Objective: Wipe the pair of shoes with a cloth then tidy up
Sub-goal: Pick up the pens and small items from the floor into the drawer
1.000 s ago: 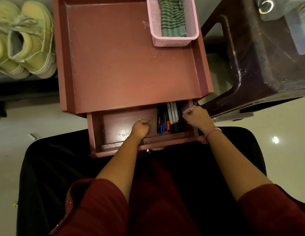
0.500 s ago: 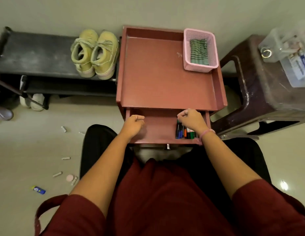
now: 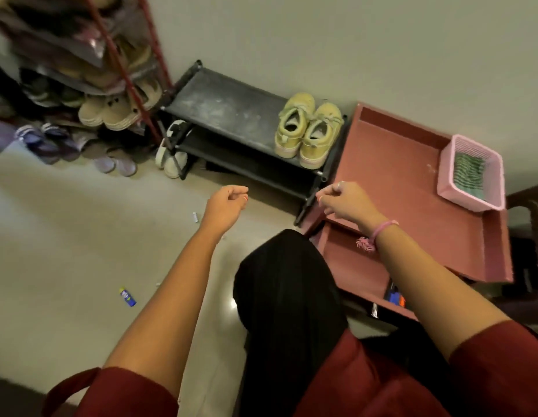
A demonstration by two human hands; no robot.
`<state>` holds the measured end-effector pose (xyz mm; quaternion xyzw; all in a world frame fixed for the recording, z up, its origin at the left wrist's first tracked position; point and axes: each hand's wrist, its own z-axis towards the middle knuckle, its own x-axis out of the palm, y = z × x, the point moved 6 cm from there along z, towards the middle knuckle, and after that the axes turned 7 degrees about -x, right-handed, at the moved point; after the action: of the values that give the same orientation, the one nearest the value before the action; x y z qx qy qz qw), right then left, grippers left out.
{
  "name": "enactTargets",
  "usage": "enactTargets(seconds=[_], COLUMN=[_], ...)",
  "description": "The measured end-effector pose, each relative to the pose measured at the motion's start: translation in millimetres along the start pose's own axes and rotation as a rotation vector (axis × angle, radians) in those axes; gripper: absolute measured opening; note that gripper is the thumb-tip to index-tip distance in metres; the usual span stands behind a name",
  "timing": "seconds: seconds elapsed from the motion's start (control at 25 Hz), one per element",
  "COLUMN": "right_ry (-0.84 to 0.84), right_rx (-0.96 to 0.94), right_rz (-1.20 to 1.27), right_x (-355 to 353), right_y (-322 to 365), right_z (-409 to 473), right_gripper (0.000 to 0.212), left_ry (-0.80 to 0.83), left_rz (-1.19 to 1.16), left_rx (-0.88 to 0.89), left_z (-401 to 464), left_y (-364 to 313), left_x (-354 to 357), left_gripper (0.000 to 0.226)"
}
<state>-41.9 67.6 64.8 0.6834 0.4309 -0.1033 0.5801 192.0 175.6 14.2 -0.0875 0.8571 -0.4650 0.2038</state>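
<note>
Place: a home entryway corner.
Signs: crowded shoe rack (image 3: pixel 90 70), low black shelf (image 3: pixel 231 115), slippers (image 3: pixel 114 164) on the floor.

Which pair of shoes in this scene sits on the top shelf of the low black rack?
The yellow-green lace-up pair, on the black rack beside the red table. The other footwear sits lower down or on the floor.
</note>
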Motion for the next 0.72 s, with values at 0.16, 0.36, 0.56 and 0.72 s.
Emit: enactTargets(seconds=[0.16,0.36,0.56,0.72], right_ry=[0.151,0.335,0.621,0.777], right_rx=[-0.05,-0.091,-0.216,-0.402], right_rz=[-0.046,-0.19,-0.382,-0.68], right_x=[75.0,174.1,260.4,311.7], right_y=[55.0,82.6,65.1,18.8], right_z=[44.5,98.7,144.1,181.1], right_gripper=[0.01,0.019,0.016,0.033], left_ry=[-0.167,-0.35,-0.409,-0.454], left_rz=[-0.051,-0.094,-0.04,-0.005], left_rx=[-0.119,-0.308,-0.466,-0.537], left_z=[16.8,26.0,48.1,77.4], left_y=[68.2,167.9,266.0,319.6], left_x=[-90.2,-161.0,-155.5,-129.7], left_gripper=[0.022,0.028,0.029,0.028])
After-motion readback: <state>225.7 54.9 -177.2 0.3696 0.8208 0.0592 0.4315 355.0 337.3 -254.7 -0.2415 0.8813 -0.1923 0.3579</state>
